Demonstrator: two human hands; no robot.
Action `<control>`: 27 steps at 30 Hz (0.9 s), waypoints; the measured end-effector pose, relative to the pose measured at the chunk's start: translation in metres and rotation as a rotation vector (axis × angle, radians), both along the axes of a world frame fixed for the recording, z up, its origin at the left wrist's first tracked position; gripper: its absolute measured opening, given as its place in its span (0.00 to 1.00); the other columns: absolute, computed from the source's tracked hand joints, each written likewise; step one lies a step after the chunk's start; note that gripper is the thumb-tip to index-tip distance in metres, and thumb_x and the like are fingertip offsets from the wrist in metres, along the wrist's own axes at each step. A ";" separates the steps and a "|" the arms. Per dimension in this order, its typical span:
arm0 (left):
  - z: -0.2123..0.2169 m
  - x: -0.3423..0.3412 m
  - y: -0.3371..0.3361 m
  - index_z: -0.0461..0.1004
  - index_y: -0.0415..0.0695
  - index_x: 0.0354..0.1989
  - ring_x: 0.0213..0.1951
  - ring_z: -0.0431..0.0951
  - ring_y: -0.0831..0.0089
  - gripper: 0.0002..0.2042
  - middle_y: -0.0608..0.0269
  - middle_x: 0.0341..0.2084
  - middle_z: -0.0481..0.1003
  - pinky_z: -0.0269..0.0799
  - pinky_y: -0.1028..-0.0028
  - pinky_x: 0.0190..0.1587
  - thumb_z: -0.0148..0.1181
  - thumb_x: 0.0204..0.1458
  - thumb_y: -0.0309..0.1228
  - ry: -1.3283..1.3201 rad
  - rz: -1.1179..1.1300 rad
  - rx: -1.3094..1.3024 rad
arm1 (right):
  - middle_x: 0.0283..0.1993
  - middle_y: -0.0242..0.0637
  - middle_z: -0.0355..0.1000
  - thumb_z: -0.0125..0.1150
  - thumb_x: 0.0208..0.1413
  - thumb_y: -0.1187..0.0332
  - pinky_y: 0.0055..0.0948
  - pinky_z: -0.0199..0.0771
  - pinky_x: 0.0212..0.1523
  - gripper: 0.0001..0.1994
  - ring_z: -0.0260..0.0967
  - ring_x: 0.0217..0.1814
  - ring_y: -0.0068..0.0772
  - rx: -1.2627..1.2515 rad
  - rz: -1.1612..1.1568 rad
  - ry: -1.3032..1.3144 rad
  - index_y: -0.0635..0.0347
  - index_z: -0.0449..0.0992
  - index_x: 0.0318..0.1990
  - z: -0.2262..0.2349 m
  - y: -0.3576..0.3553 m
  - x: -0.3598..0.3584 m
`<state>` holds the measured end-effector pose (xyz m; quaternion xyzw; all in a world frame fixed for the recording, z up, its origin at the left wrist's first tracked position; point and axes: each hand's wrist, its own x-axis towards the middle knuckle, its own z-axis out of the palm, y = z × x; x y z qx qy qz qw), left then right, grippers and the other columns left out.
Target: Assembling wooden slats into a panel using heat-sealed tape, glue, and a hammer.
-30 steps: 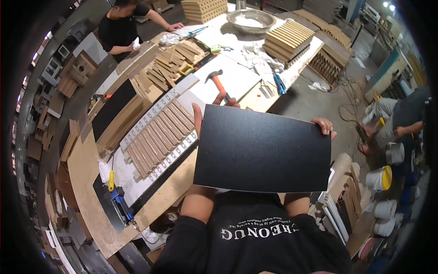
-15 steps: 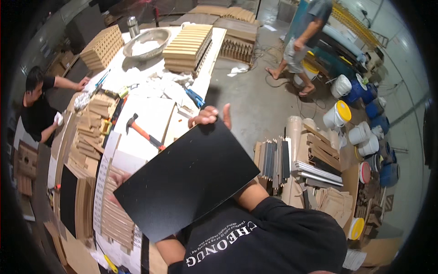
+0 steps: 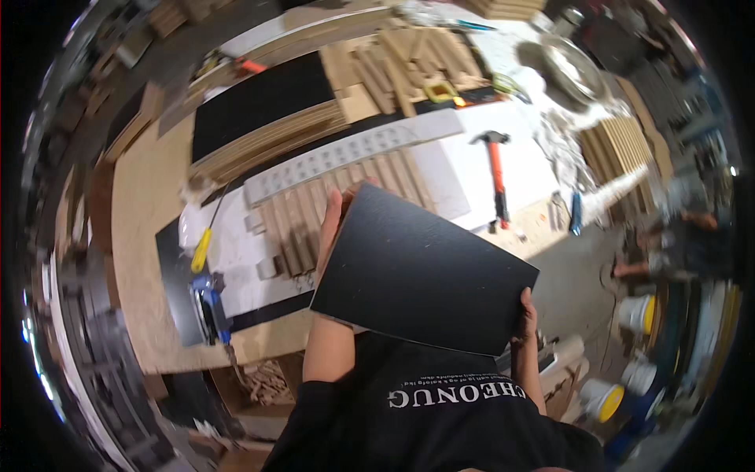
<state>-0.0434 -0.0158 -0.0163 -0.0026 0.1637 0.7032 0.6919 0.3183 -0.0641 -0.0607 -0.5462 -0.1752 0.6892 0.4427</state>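
Note:
A black rectangular board (image 3: 425, 271) is held tilted in front of my chest, above the near edge of the worktable. My left hand (image 3: 332, 224) grips its left end, thumb along the edge and the other fingers partly hidden behind it. At the right end my right hand (image 3: 528, 315) is closed on the edge, its thumb at the corner and the fingers mostly out of sight. Beyond the board, a row of wooden strips (image 3: 295, 230) lies beside a long pale strip with dark marks (image 3: 330, 165).
A claw hammer (image 3: 495, 169) lies to the right. A yellow-handled screwdriver (image 3: 203, 250) and a blue tool (image 3: 208, 307) are on the left. Black-topped boards (image 3: 263, 110) are stacked farther back, near loose wood pieces (image 3: 377, 75). A metal basin (image 3: 570, 71) stands far right. Buckets (image 3: 604, 400) line the floor.
My view has swung left toward the table. The black board has turned with me and now sits over the table's near edge, still in both hands.

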 end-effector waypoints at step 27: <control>-0.085 -0.125 -0.062 0.77 0.40 0.41 0.36 0.70 0.61 0.13 0.57 0.32 0.72 0.65 0.68 0.42 0.62 0.47 0.31 1.772 0.566 -0.924 | 0.59 0.42 0.65 0.58 0.52 0.74 0.26 0.58 0.60 0.23 0.62 0.58 0.31 0.331 0.437 -0.444 0.64 0.68 0.57 0.007 0.211 -0.197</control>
